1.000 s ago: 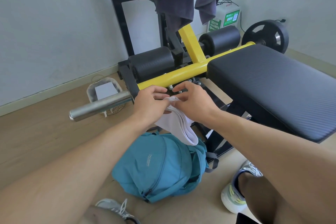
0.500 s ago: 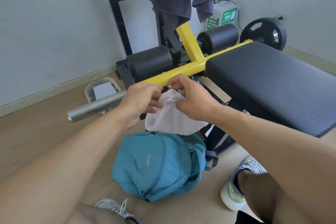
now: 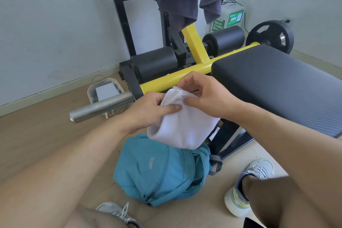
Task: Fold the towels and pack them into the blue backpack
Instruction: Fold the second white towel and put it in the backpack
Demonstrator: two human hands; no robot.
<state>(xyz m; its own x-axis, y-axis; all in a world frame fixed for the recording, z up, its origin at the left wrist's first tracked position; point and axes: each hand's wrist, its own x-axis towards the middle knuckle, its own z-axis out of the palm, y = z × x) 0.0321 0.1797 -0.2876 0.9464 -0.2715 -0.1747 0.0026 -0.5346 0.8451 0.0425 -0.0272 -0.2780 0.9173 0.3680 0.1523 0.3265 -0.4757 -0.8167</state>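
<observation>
Far left on the floor, a small basket (image 3: 105, 94) w/ a white card in it; then the bench's steel bar (image 3: 100, 107); L hand (image 3: 148, 111) has its thumb pressed onto the white towel (image 3: 182, 126), fingers curled under it; R hand (image 3: 207, 92) pinches the towel's top edge betw. thumb & fingertips; towel hangs folded over in mid-air, directly above the blue backpack (image 3: 159, 170) on the floor, which lies betw. the person's shoes; looks like the folding step, nearly done; next prob. needs the pack's zip open & one hand freed, since can't tell if it's open; pack's small logo too tiny to read; beyond, dark cloths (image 3: 185, 0) over the rack; far right, white box (image 3: 231, 16) w/ green label reading "30" & "80%" plus a QR code.
</observation>
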